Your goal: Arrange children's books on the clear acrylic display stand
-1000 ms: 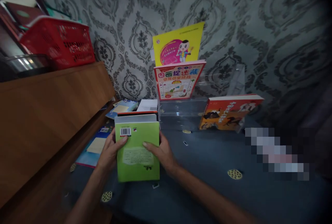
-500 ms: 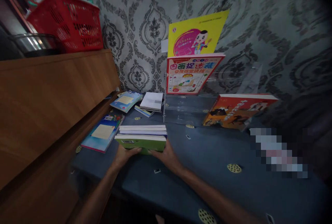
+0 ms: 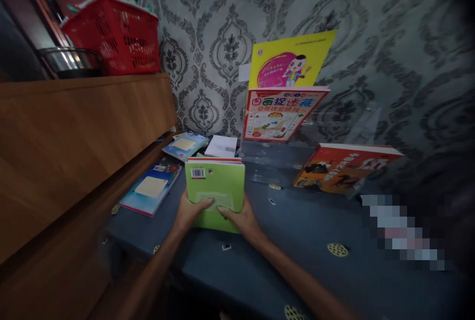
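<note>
A small stack of books with a green back cover (image 3: pixel 217 181) stands nearly upright above the table, barcode at its upper left. My left hand (image 3: pixel 191 213) grips its left side, thumb across the green cover. On the right side my right hand (image 3: pixel 239 216) holds it the same way, thumb pointing inward. The fingers behind the stack are hidden. Just left of the stack a blue book (image 3: pixel 150 189) lies flat on the table. Behind it are another blue book (image 3: pixel 185 145) and a pile with a white top (image 3: pixel 221 146), partly covered by the green cover.
A clear plastic rack (image 3: pixel 260 167) stands by the wall, bearing a yellow book (image 3: pixel 319 58), a red-bordered picture book (image 3: pixel 272 119) and an orange book (image 3: pixel 341 169). Along the left runs a wooden cabinet (image 3: pixel 92 127) with a red basket (image 3: pixel 128 38) and metal pot (image 3: pixel 70 59) on top.
The held stack has tipped up, so its green cover faces me and its page edges show less. Both hands keep their grip. The whole view has shifted slightly.
</note>
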{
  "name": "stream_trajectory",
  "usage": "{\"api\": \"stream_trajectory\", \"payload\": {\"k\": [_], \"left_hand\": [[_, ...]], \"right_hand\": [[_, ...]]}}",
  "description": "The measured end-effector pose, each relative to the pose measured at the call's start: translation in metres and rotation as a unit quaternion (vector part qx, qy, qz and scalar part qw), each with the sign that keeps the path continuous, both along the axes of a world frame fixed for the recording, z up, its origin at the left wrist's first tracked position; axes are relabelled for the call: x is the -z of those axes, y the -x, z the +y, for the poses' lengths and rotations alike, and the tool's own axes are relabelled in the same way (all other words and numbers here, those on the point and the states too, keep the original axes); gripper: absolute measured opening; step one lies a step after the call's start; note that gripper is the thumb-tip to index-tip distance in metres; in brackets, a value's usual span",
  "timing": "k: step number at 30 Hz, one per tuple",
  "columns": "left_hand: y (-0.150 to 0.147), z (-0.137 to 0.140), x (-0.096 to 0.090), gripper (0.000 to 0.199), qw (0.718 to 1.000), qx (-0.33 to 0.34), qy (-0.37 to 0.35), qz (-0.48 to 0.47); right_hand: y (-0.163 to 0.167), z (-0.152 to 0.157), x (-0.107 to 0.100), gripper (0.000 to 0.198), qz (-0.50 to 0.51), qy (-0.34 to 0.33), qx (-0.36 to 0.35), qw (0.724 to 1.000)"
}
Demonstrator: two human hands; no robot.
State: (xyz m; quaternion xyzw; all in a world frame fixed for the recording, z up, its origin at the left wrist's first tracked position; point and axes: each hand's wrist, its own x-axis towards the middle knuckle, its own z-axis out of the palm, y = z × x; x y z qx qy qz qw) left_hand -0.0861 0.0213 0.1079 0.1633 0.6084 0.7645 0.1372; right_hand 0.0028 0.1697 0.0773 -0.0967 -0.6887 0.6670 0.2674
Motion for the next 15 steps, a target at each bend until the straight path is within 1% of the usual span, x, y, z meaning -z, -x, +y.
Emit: {"api": "stream_trajectory", "payload": {"k": [3, 6, 8, 11, 13, 15], "left_hand": [[0.000, 0.009, -0.001, 0.070, 0.998, 0.016, -0.013, -0.064], [-0.001, 0.015, 0.002, 0.069, 0.991, 0.024, -0.014, -0.131], [-0.001, 0.018, 0.006, 0.061, 0.984, 0.016, 0.002, -0.180], [0.003, 0.017, 0.012, 0.048, 0.970, 0.018, 0.035, -0.239], [0.006, 0.014, 0.012, 0.046, 0.964, 0.041, 0.042, -0.261], [0.007, 0.011, 0.011, 0.050, 0.958, 0.083, 0.023, -0.273]], "right_hand": [[0.002, 0.006, -0.011, 0.057, -0.016, 0.034, -0.006, 0.999], [0.002, 0.012, -0.014, 0.060, -0.031, 0.059, -0.013, 0.998], [0.002, 0.014, -0.010, 0.060, -0.051, 0.082, -0.012, 0.995], [0.003, 0.016, -0.001, 0.058, -0.079, 0.139, -0.001, 0.987], [0.004, 0.017, 0.003, 0.055, -0.094, 0.188, 0.001, 0.978], [0.004, 0.019, 0.004, 0.048, -0.109, 0.243, -0.020, 0.964]]}}
